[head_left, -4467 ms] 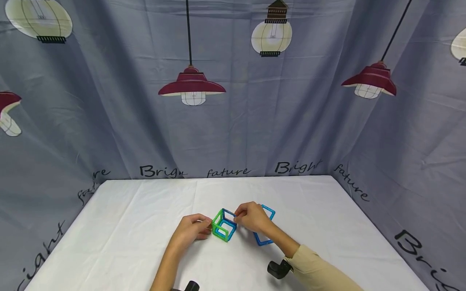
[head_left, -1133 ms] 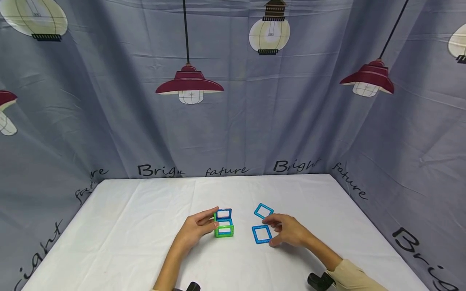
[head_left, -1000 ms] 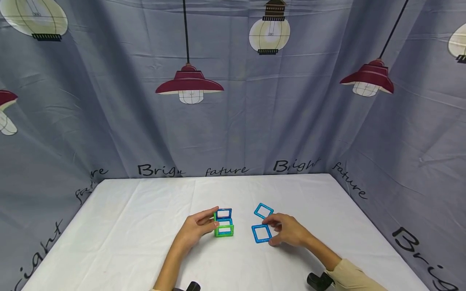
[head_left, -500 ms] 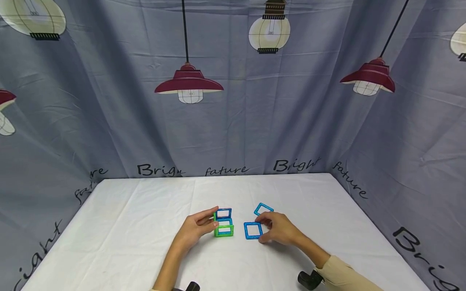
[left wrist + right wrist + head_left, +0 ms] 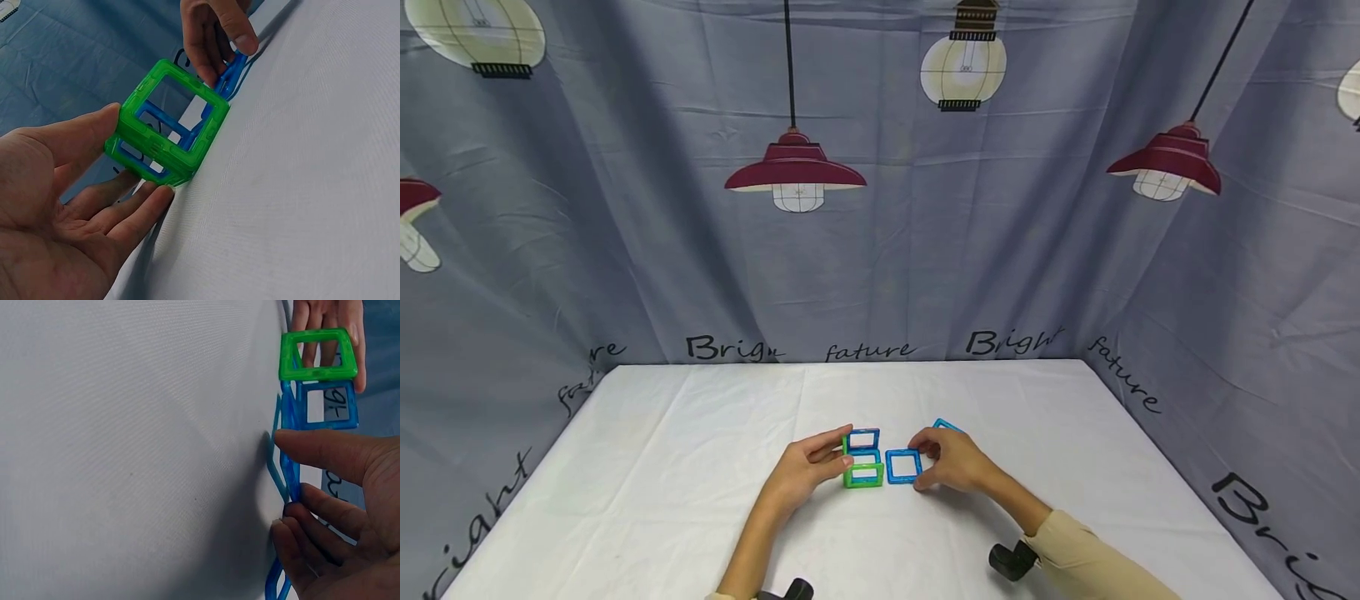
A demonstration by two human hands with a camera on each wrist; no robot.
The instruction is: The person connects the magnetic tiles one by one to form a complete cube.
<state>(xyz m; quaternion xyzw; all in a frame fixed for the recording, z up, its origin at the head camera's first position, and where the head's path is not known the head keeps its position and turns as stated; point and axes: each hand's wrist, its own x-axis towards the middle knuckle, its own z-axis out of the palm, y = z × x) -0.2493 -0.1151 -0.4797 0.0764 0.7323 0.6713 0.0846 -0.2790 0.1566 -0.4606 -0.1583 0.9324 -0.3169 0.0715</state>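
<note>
My left hand [image 5: 805, 468] holds a small open box of magnetic tiles by its left side, thumb near the front and index finger at the back. Its front wall is a green square tile [image 5: 863, 483]; a darker blue tile [image 5: 328, 425] stands as the back wall, and another blue one forms the floor. Just right of the box, my right hand [image 5: 951, 460] pinches a blue magnetic tile [image 5: 901, 480] between thumb and fingers at its right side. That tile lies low and nearly flat, a narrow gap from the box in the head view.
A lighter blue tile [image 5: 946, 425] lies on the white tablecloth [image 5: 700, 467] behind my right hand, which partly hides it. Black wrist cameras show at both forearms. Behind the table hangs a grey-blue curtain [image 5: 880, 275] printed with lamps.
My right hand has slid the blue tile leftward, close to the box, and it has turned square to it. Earlier the box stood at an angle with both hands on it; since then it stays put.
</note>
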